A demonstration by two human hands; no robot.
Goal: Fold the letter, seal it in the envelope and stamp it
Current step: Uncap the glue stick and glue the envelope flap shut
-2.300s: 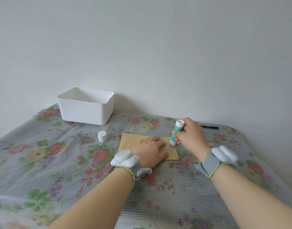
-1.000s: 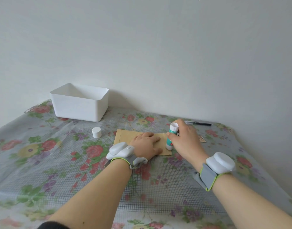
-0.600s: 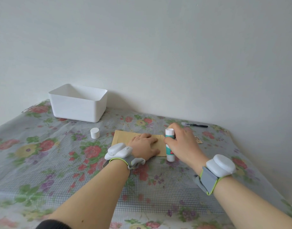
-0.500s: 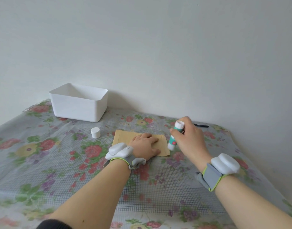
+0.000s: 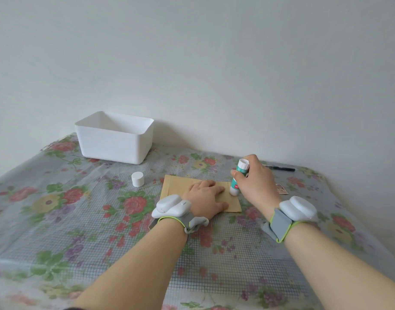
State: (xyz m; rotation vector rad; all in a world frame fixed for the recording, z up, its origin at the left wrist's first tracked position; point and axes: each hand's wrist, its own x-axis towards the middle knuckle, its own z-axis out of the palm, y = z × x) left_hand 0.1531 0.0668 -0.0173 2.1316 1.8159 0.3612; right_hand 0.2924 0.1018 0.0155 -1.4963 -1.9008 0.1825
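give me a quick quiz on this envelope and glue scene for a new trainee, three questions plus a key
1. What does the right hand grip?
A scissors
B glue stick
C stapler

2. True or false: the left hand lies flat on the envelope.

3. Which small thing stands by itself just left of the envelope?

Key
1. B
2. True
3. The white cap
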